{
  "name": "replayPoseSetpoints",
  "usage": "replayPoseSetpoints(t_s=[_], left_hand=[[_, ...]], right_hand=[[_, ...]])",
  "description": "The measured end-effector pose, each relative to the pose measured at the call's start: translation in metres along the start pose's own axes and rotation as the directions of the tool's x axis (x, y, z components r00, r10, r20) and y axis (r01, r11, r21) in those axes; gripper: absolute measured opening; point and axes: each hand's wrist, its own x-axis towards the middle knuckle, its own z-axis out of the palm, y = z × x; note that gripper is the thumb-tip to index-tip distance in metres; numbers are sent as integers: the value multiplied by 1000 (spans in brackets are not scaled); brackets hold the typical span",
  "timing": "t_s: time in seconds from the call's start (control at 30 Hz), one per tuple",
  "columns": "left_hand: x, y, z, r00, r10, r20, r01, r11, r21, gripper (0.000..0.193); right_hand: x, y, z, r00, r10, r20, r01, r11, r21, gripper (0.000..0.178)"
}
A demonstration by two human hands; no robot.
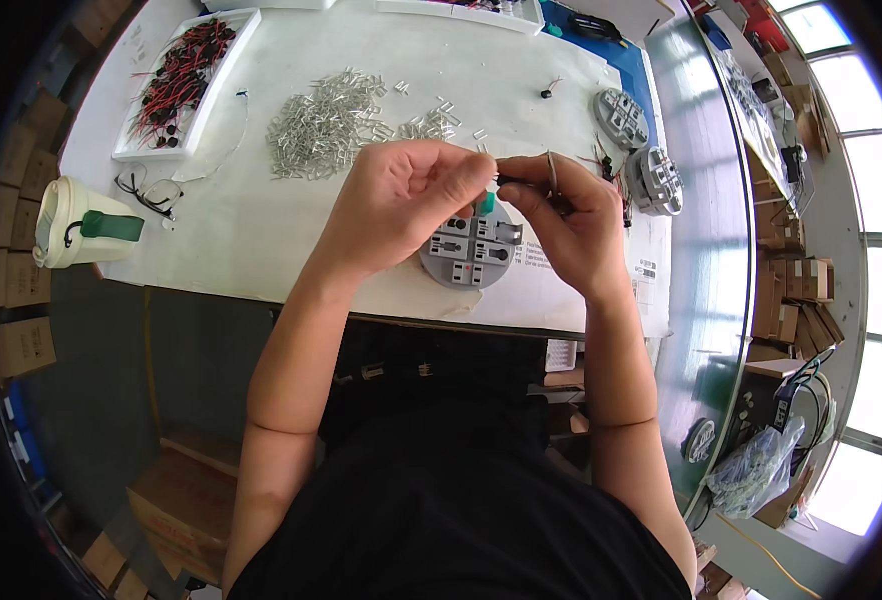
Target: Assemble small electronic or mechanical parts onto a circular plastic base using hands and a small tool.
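Observation:
My left hand [398, 205] and my right hand [573, 220] meet over the near part of the white table, fingertips almost touching. Each is closed in a pinch. A small dark piece shows between the fingertips, too small to name. A thin grey metal loop [551, 173] crosses my right fingers; whether it belongs to a tool or is a ring I cannot tell. Just below the fingertips is a small green piece [487, 203]. Under my hands lies a round grey fixture [466, 273] with raised blocks and slots, its far part covered by my fingers.
A heap of small U-shaped metal pieces [321, 125] lies beyond my left hand. A white tray [246, 45] at far left holds black parts with red wires. Glasses [153, 192] and a cream cup [56, 225] are left; grey fixtures [621, 117] stand right beside a translucent panel [706, 200].

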Motion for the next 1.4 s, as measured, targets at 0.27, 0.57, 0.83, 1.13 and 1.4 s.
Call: replayPoseSetpoints(t_s=[0.27, 0.57, 0.83, 1.13, 1.4], left_hand=[[-1, 2, 6, 983, -153, 98, 160, 985, -61, 20], [-27, 0, 11, 980, -186, 75, 157, 943, 293, 12], [-32, -18, 17, 968, 194, 161, -238, 488, 840, 8], [-36, -40, 27, 954, 298, 11, -223, 688, 691, 15], [-33, -53, 31, 960, 278, -19, -183, 679, 710, 19]], right_hand=[[-21, -3, 2, 998, 45, -53, -43, 998, 42, 19], [-51, 3, -1, 997, 35, -74, -36, 999, -15, 18], [-64, 9, 6, 995, 102, -11, -100, 940, -325, 16], [-60, -5, 11, 991, 137, -9, -122, 847, -518, 10], [-50, -5, 4, 991, 74, 110, 8, 794, -608, 7]])
